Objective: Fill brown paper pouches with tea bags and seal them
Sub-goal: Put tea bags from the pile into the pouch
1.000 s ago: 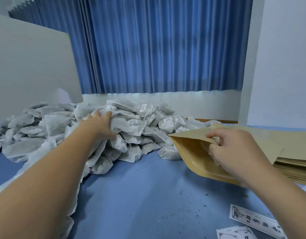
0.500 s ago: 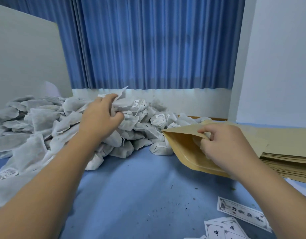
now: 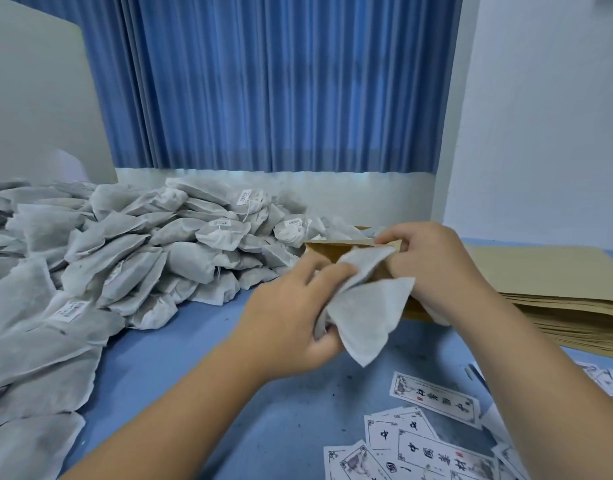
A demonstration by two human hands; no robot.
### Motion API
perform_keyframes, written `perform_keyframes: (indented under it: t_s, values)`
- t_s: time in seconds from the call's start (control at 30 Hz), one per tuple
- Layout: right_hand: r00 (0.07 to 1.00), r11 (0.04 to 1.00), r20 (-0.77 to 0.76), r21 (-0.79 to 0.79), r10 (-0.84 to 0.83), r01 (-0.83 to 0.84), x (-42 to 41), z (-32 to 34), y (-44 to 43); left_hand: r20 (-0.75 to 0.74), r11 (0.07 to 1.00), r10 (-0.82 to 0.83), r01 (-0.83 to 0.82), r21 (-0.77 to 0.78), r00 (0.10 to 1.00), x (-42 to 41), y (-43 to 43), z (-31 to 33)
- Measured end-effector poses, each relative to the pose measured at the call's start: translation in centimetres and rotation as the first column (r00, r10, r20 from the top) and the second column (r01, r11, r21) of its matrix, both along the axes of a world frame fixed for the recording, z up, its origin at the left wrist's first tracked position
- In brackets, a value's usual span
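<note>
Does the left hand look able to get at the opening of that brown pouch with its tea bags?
Probably yes. The right hand pinches the upper edge of the brown paper pouch, so its mouth faces the left hand, whose tea bags reach the opening. Nothing lies between them.

The left hand (image 3: 291, 317) grips a bunch of white tea bags (image 3: 364, 317) at the mouth of a brown paper pouch (image 3: 332, 251), whose top edge the right hand (image 3: 433, 268) pinches. A big heap of tea bags (image 3: 132, 258) covers the blue table (image 3: 249, 438) at left. Flat pouches (image 3: 557, 292) are stacked at right, printed labels (image 3: 433, 441) scattered nearby.
</note>
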State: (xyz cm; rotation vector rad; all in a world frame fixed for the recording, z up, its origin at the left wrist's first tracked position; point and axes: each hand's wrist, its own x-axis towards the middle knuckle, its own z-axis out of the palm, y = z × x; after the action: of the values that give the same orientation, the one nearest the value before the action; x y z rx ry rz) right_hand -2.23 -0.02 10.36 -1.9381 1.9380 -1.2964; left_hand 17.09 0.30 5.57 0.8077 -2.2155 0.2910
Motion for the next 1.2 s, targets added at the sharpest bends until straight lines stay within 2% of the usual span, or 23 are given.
perform_keyframes:
  t_s: [0.1,0.4,0.57,0.63,0.77,0.83,0.9,0.97,1.0,1.07,1.13,1.2]
  values:
    - [0.999,1.0,0.03,-0.004,-0.017,0.018,-0.3,-0.1,-0.1,0.005,0.997,0.006,-0.006,0.08,1.0,-0.4,-0.1,-0.6]
    - [0.988,0.994,-0.112,0.019,0.107,-0.106,1.1,-0.2,0.0,0.022,0.907,0.337,-0.331,0.261,0.941,-3.4,-0.6,0.4]
    - [0.989,0.993,-0.091,-0.005,0.117,-0.118,1.5,-0.2,0.1,0.239,0.779,0.523,-0.572,0.255,0.818,-6.0,-1.4,1.8]
    - [0.987,0.993,-0.108,-0.026,0.115,-0.119,1.6,-0.1,0.1,0.333,0.741,0.531,-0.617,0.263,0.779,-7.1,-1.7,2.1]
    - [0.993,0.994,-0.1,-0.085,0.063,-0.071,1.7,0.0,0.2,0.263,0.786,0.421,-0.494,0.372,0.868,-8.2,-2.2,2.6]
    - [0.998,0.994,-0.057,-0.102,0.034,-0.04,1.6,0.1,0.1,0.219,0.84,0.262,-0.334,0.427,0.94,-8.4,-2.3,2.8]
    - [1.0,0.995,-0.022,-0.094,0.02,-0.022,1.2,0.3,0.0,0.045,0.834,0.084,-0.095,0.543,0.995,-8.3,-2.1,2.5]
    - [1.0,0.996,0.02,-0.082,0.024,-0.022,0.9,0.4,0.0,-0.206,0.772,-0.006,0.135,0.622,0.979,-8.2,-1.8,2.3]
    - [0.999,0.996,0.033,-0.083,0.031,-0.028,0.9,0.5,0.0,-0.261,0.778,-0.013,0.174,0.603,0.965,-8.1,-1.8,2.2]
    - [0.998,0.993,0.032,-0.11,0.047,-0.044,0.9,0.7,0.0,-0.199,0.847,0.035,0.077,0.526,0.979,-8.1,-2.2,2.1]
    - [0.999,0.989,0.011,-0.142,0.052,-0.05,1.1,0.8,-0.1,-0.004,0.91,0.12,-0.108,0.399,0.993,-8.2,-2.8,2.2]
    - [0.999,0.987,-0.025,-0.156,0.042,-0.045,1.3,0.6,-0.1,0.132,0.938,0.147,-0.181,0.296,0.98,-8.5,-3.2,2.1]
